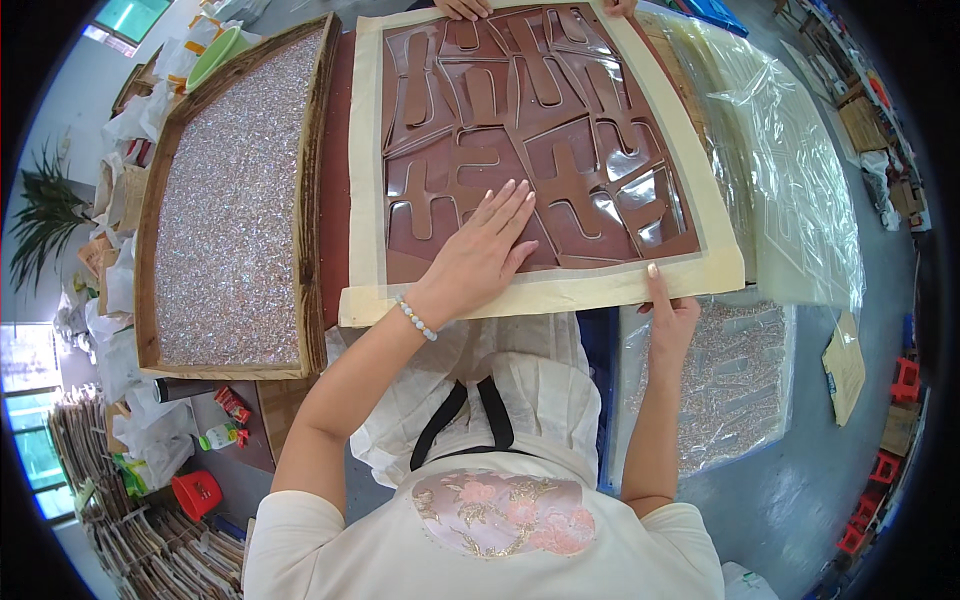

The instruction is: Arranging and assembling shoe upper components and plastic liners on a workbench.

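Observation:
A large sheet with a cream border (545, 297) lies in front of me. Inside the border, brown cut-out pieces (574, 187) with slots between them sit on a shiny clear film. My left hand (482, 250) presses flat on the near middle of these pieces, its fingers stretched toward the far side. At the near right corner, my right hand (672, 318) pinches the cream border, one finger on top and the others partly hidden at the edge. Another person's hands (464, 8) touch the far edge of the sheet.
Left of the sheet stands a wooden tray (310, 210) filled with glittery grains. Clear plastic sheets (790, 170) lie to the right. Below them is a glittery panel (735, 390) under plastic. A red basket (197, 494) and stacked boards (150, 540) are at lower left.

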Demonstrator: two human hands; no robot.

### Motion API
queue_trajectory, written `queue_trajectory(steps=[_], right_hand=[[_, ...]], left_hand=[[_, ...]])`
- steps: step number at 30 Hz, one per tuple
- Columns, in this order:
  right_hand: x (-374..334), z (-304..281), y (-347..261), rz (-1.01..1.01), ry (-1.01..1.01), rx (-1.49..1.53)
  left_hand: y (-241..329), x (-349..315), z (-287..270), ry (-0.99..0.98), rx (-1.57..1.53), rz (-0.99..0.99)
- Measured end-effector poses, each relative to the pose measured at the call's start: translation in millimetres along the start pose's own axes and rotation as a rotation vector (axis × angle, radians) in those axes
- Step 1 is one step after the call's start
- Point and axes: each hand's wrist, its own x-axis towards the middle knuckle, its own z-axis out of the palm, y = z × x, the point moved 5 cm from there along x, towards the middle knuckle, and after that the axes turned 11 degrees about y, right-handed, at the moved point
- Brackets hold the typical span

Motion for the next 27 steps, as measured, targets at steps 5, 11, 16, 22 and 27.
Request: queue_trajectory(steps=[5, 11, 16, 22, 27], right_hand=[[5.2, 3.3, -0.2, -0.013, -0.012, -0.008], [8.0, -23.5, 1.9, 0.2, 0.126, -0.045], [-1.7, -47.9, -53.7, -0.397, 0.447, 0.003], [-8.5, 50.4, -113.1, -0.857, -0.059, -0.533], [-1.5, 91.6, -79.8, -0.962, -0.109, -0.689]], left_hand=[[-2.8, 7.6, -5.0, -0.005, -0.033, -0.044], [-16.3, 8.1, -10.5, 0.043, -0.103, -0.114], [-18.0, 5.2, -12.7, 0.018, -0.067, -0.081], [-12.4, 7.5, -16.9, 0.023, -0.009, -0.054], [-0.9, 13.0, -13.1, 0.016, -0.016, 0.018]])
